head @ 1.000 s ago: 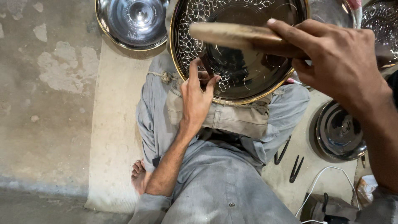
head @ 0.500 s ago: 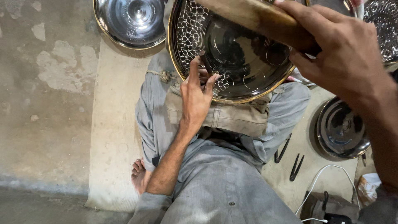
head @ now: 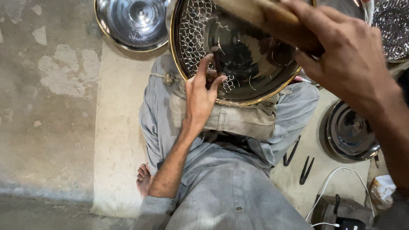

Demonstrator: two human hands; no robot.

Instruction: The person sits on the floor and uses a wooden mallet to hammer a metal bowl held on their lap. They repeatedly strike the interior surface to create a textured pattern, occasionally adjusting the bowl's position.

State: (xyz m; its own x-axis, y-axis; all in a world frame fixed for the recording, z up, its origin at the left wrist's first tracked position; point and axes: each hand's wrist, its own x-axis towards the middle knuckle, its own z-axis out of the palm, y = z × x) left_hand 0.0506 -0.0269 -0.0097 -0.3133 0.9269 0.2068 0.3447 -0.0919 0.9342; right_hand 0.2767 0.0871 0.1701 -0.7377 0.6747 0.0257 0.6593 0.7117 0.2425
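Left hand (head: 200,91) pinches a thin dark punch (head: 216,59) upright on the patterned part of the big brass-rimmed tray (head: 238,91), fingers closed around it. Tray rests on the lap at 12 o'clock, atop a folded cloth pad (head: 238,121). Right hand (head: 345,59) at 2 o'clock grips a wooden mallet (head: 255,12) raised over the tray, fingers wrapped shut. Steel bowl (head: 132,21) at 11 o'clock, another steel bowl (head: 351,134) at 4 o'clock. Black pliers (head: 298,159) lie on the floor near it.
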